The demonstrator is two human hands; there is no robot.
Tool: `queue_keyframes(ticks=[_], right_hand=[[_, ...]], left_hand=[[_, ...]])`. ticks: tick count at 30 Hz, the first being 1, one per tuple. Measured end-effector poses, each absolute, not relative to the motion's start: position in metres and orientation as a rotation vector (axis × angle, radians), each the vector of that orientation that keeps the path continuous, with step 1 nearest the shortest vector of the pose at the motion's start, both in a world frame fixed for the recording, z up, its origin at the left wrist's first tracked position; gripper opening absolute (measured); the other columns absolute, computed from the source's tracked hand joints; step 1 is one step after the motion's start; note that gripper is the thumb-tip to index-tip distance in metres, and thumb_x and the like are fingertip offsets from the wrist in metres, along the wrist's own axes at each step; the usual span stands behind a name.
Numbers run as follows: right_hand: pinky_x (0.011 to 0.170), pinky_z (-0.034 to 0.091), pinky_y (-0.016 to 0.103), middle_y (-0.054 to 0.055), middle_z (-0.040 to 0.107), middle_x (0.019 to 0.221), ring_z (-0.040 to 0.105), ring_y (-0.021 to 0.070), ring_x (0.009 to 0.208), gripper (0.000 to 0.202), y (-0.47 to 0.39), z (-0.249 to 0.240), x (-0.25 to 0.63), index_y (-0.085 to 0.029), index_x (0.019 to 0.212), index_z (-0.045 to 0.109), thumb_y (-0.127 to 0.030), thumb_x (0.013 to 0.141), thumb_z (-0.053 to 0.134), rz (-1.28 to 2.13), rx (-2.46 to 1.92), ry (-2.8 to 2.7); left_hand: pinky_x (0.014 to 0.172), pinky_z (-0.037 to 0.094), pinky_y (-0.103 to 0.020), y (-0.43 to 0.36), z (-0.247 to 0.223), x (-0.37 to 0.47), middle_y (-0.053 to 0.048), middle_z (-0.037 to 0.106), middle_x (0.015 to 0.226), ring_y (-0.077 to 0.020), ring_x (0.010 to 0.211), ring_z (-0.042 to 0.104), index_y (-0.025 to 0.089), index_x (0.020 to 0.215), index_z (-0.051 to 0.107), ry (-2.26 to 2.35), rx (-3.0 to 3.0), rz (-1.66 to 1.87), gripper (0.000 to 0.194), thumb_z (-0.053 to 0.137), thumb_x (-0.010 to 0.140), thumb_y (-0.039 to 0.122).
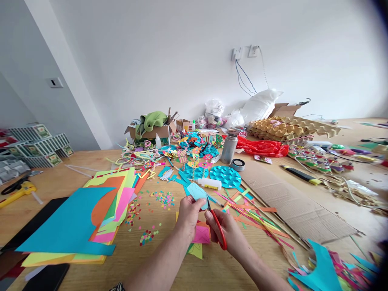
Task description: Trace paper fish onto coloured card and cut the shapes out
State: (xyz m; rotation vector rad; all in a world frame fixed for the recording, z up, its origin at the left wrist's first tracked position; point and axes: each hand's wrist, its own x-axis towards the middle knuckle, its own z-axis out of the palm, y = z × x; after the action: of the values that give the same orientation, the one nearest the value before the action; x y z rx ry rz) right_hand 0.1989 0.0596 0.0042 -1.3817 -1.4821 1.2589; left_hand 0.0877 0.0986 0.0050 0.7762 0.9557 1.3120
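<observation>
My left hand (188,214) pinches a small piece of light blue paper (196,191) that has faint drawn lines on it. In my right hand (227,228) are red-handled scissors (220,232), their blades at the right edge of the blue paper. Below the hands, a pink paper piece with a drawn outline (201,234) and a yellow-green piece (197,251) lie on the table, partly covered by my hands. A white glue bottle (209,184) lies on its side just beyond the paper, near round blue egg-carton pieces (226,176).
Coloured paper sheets (66,218) are stacked at left, beside paper confetti (163,199). Paper strips (257,218) and a cardboard sheet (291,198) lie at right. A metal flask (229,149) stands farther back, before egg trays (279,129). Blue scraps (323,266) lie at front right.
</observation>
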Motion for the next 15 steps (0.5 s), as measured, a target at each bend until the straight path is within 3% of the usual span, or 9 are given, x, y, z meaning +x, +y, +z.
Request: queue_keyframes(ticks=[15], right_hand=[[0.038,0.027,0.021,-0.003,0.048,0.037,0.037,0.0079,0.034,0.059,0.0612,0.002,0.2,-0.022,0.061,0.041,-0.08,0.071,0.051,1.271,-1.401,-1.475]], left_hand=[[0.056,0.039,-0.023,0.0985,0.0052,0.0873,0.002,0.054,0.053,-0.0096,0.052,0.046,0.015,0.056,0.057,0.947,0.773,1.306,0.017,0.07,0.054,0.026]])
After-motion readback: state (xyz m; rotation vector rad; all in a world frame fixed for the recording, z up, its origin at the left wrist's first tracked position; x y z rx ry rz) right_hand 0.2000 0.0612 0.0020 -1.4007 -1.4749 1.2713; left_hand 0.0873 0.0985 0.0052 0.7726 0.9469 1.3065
